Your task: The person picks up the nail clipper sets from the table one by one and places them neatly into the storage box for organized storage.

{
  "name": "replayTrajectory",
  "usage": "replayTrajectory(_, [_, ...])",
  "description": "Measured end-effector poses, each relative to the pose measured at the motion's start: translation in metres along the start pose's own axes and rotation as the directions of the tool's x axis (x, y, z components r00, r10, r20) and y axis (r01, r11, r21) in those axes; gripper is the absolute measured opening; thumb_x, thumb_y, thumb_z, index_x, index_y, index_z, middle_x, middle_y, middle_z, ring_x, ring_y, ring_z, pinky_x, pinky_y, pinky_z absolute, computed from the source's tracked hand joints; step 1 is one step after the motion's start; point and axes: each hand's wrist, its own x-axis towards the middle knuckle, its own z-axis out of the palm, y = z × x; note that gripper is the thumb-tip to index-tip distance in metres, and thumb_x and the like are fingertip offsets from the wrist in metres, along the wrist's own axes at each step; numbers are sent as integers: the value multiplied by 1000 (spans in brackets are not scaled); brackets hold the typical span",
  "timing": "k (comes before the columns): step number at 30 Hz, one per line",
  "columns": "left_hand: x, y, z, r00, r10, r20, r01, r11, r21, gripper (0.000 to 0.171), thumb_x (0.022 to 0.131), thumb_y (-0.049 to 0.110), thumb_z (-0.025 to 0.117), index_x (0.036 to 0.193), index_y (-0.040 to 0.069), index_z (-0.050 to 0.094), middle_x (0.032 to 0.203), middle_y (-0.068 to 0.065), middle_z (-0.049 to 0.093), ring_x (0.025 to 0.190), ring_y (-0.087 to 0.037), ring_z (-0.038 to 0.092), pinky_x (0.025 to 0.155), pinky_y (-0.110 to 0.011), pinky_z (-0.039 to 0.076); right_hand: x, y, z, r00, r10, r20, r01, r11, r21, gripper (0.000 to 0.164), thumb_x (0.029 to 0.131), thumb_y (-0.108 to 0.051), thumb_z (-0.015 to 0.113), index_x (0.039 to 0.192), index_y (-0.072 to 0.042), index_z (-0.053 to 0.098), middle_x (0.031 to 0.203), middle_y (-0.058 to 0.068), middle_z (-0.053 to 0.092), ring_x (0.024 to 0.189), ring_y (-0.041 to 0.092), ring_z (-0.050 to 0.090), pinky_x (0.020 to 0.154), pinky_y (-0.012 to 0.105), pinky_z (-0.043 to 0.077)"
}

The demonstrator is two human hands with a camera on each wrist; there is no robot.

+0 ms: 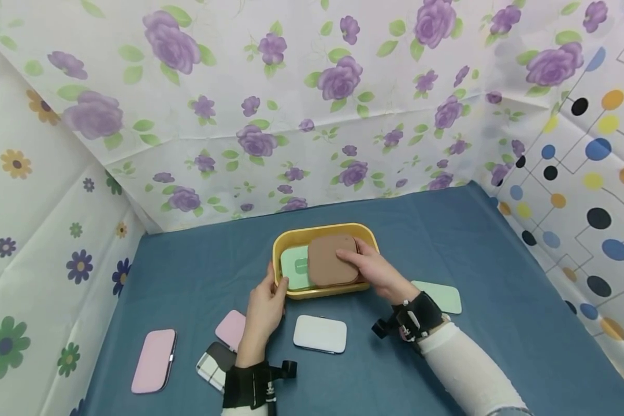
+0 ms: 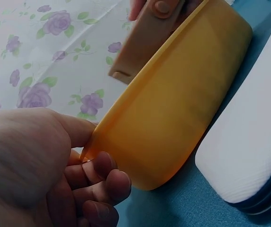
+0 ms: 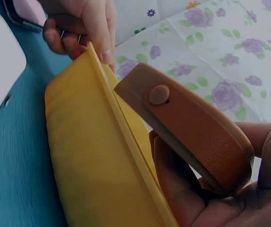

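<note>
Spreading bare between the yellow container [image 2: 178,109] and the right edge, the blue-covered counter [image 1: 530,346] leaves its widest open stretch there, with the pale-green case [image 1: 444,299] lying just beside the right wrist. The container stands near the middle of the back edge, with only a narrow strip behind it before the floral sheet [image 1: 338,138]. Nearer the front edge, room is tighter: the white case [image 1: 319,334] sits close to the container's front wall, while the smaller pink case [image 1: 231,328] and black-and-white case [image 1: 218,364] crowd the left forearm. The larger pink case [image 1: 154,361] lies near the left edge.

Of the two hands, the left hand [image 1: 266,306] pinches the container's left-end rim, its forearm coming almost straight from the front edge. The right hand [image 1: 377,270] slants in from the front-right side and grasps the brown snap-strap case [image 1: 333,263], thumb on top and fingers beneath. That case is tilted over the container's right half; the mint-green case [image 1: 293,267] lies inside at the left end.
</note>
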Motion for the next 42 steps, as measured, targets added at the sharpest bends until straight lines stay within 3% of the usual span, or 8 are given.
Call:
replayTrajectory(4, [0, 1, -2, 1000, 13, 4, -13, 1000, -6, 66, 105, 37, 51, 157, 6, 26, 60, -2, 54, 47, -19, 53, 45, -32, 41, 11, 1, 11, 1000, 8, 15, -9, 1000, 25, 55, 98, -37, 64, 143, -15, 42, 125, 14, 58, 105, 26, 65, 80, 37, 56])
replayTrajectory(11, [-1, 1, -2, 1000, 18, -3, -18, 1000, -12, 65, 105, 34, 53, 157, 5, 27, 60, -3, 53, 47, -19, 53, 45, -32, 41, 30, 9, 31, 998, 9, -59, -10, 1000, -7, 58, 97, -37, 65, 145, -16, 40, 129, 11, 55, 108, 24, 61, 83, 35, 53])
replayTrajectory(23, [-1, 0, -1, 1000, 5, -3, -5, 1000, -7, 64, 105, 33, 52, 157, 6, 26, 62, -3, 54, 48, -20, 53, 44, -32, 41, 43, 16, 46, 992, -28, -120, 25, 999, -28, 61, 95, -35, 67, 146, -13, 40, 134, 12, 51, 116, 28, 56, 92, 39, 49])
replayTrajectory(34, [-1, -1, -1, 1000, 8, 0, -8, 1000, 2, 66, 105, 38, 50, 158, 7, 26, 61, -4, 54, 48, -21, 53, 44, -33, 41, 42, 19, 46, 994, -91, -56, 79, 979, -189, 71, 90, -42, 74, 149, -21, 41, 131, 5, 55, 113, 24, 58, 96, 42, 46])
replayTrajectory(37, [-1, -1, 0, 1000, 16, -7, -16, 1000, 1, 65, 105, 38, 50, 157, 7, 27, 61, -4, 54, 47, -21, 53, 44, -33, 41, 41, 19, 45, 994, -104, -40, 91, 966, -241, 83, 84, -40, 80, 153, -24, 36, 133, 4, 54, 116, 24, 56, 98, 44, 44])
replayTrajectory(42, [-1, -2, 0, 1000, 25, -7, -25, 1000, 7, 65, 105, 38, 50, 157, 6, 27, 60, -3, 54, 47, -21, 53, 43, -33, 40, 38, 20, 43, 992, -127, 18, 126, 942, -310, 116, 74, -34, 90, 161, -30, 13, 156, 2, 35, 132, 23, 45, 105, 45, 40])
